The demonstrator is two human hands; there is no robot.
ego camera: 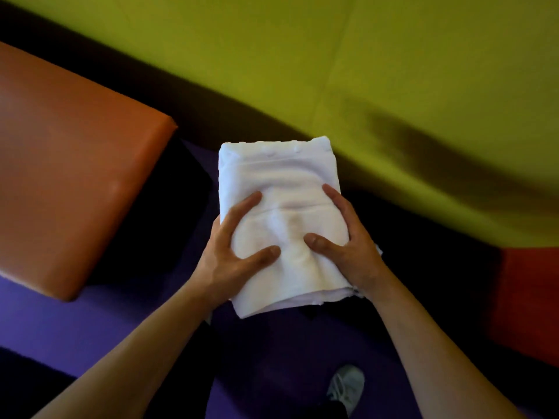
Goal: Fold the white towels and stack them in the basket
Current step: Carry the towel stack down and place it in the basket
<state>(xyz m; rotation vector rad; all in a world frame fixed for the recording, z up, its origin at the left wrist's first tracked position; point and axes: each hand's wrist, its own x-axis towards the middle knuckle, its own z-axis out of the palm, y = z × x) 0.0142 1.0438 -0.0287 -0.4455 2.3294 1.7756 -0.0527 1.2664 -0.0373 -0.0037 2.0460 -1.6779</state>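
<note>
At the far left lies an orange cushion [69, 164], its padded top flat and its near corner rounded, with purple floor [90, 322] showing below it. Next comes the left hand [233, 255], its thumb pressed on top of the folded white towel [281, 213] and its fingers spread along the towel's left edge, gripping the bundle from that side. The towel is folded into a thick rectangle of several layers and is held up in the air between both hands, above the purple floor and just in front of a yellow-green padded surface [393, 71] that fills the upper right. The right hand [348, 246] grips the towel's right edge, thumb on top. Below, a white shoe [348, 385] stands on the floor. At the far right edge sits a red cushion [526, 303].
</note>
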